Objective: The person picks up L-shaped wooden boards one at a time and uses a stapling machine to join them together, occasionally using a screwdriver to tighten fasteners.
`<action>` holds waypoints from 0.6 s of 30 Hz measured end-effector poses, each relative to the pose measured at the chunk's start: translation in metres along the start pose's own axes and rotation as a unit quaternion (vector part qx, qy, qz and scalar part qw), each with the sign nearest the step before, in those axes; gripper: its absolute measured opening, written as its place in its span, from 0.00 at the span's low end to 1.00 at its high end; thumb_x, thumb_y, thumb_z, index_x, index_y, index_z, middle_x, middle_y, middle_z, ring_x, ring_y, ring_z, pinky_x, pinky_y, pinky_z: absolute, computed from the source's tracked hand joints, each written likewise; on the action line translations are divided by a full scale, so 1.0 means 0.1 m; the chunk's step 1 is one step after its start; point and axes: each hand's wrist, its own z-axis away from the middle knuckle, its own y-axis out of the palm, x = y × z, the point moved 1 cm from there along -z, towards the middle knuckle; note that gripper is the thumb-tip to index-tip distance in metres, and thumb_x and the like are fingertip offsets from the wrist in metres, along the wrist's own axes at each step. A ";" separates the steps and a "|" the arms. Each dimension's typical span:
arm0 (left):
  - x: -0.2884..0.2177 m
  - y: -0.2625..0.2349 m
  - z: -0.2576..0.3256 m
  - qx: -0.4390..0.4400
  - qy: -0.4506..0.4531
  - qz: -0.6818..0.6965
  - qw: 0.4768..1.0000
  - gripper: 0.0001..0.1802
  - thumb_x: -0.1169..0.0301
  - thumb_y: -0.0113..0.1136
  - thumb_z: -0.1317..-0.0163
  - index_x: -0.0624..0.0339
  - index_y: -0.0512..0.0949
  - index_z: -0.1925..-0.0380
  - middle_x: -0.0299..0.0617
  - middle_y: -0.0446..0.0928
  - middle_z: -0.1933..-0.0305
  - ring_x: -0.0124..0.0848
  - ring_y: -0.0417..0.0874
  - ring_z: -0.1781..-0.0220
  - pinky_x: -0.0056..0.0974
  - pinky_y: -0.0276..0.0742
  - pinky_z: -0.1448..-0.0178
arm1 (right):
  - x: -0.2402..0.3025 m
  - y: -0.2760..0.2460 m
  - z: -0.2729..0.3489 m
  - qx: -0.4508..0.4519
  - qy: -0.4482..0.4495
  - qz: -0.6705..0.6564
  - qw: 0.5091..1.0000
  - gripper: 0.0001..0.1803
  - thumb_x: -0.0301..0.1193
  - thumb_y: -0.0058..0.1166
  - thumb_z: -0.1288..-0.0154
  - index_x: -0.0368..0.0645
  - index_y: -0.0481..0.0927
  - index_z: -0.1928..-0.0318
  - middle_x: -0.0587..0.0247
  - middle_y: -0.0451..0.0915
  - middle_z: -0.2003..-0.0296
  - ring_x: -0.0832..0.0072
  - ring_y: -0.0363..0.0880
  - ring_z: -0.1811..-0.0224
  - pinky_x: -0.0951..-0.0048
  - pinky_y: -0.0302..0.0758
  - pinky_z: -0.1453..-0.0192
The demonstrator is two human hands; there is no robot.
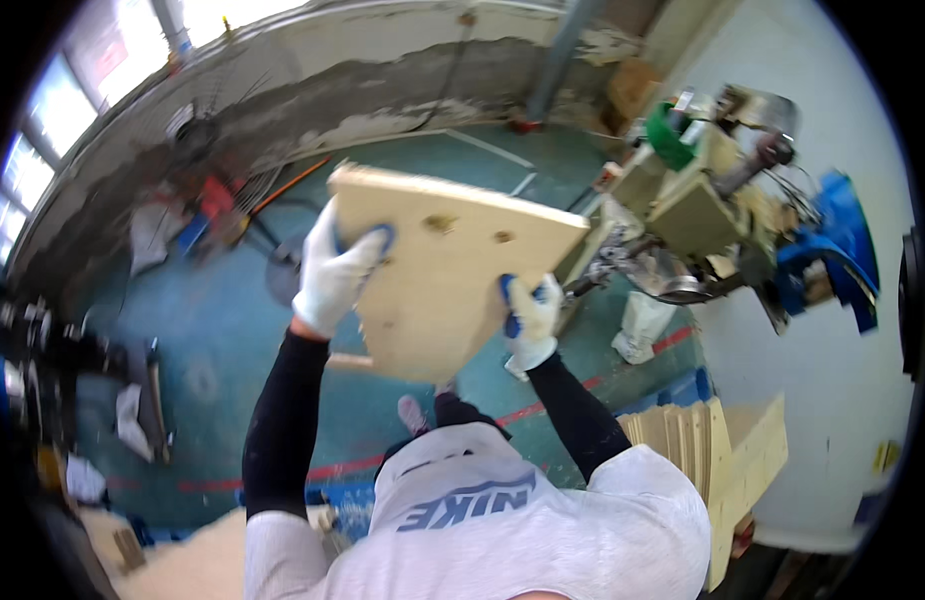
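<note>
I hold a pale wooden board (447, 270) up in front of me with both hands, tilted, with two small knots on its face. My left hand (334, 275), in a white glove with blue fingertips, grips the board's left edge. My right hand (530, 318), gloved the same way, grips its lower right edge. Black sleeves cover both forearms, and my light grey shirt (502, 530) fills the bottom of the view.
A beige woodworking machine (697, 205) with blue parts stands to the right. Several upright boards (702, 450) are stacked at the lower right. The floor (212, 340) is green with a red line. A worn wall (362, 90), a fan and clutter lie at the back left.
</note>
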 end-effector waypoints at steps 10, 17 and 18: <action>0.61 -0.25 -0.28 -0.209 0.101 0.070 0.970 0.14 0.71 0.56 0.24 0.67 0.75 0.44 0.36 0.80 0.50 0.22 0.78 0.51 0.32 0.76 0.45 | 0.77 0.02 -1.59 -0.078 -0.263 0.241 0.931 0.22 0.27 0.64 0.35 0.38 0.75 0.41 0.54 0.79 0.46 0.67 0.78 0.41 0.66 0.74 0.35; 0.69 -0.48 -0.21 -0.269 0.109 0.034 0.956 0.12 0.76 0.60 0.29 0.64 0.77 0.48 0.33 0.80 0.55 0.20 0.78 0.56 0.27 0.74 0.52 | 1.93 -0.15 -2.67 -0.209 -0.356 0.618 0.669 0.15 0.43 0.59 0.33 0.47 0.85 0.54 0.57 0.84 0.51 0.58 0.81 0.46 0.57 0.73 0.39; 0.71 -0.50 -0.23 -0.264 0.106 0.045 0.958 0.11 0.77 0.61 0.31 0.64 0.78 0.50 0.31 0.80 0.57 0.18 0.76 0.58 0.26 0.73 0.55 | 2.00 -0.29 -2.82 -0.239 -0.309 0.635 0.666 0.18 0.44 0.58 0.32 0.46 0.85 0.51 0.56 0.83 0.51 0.57 0.82 0.47 0.60 0.76 0.42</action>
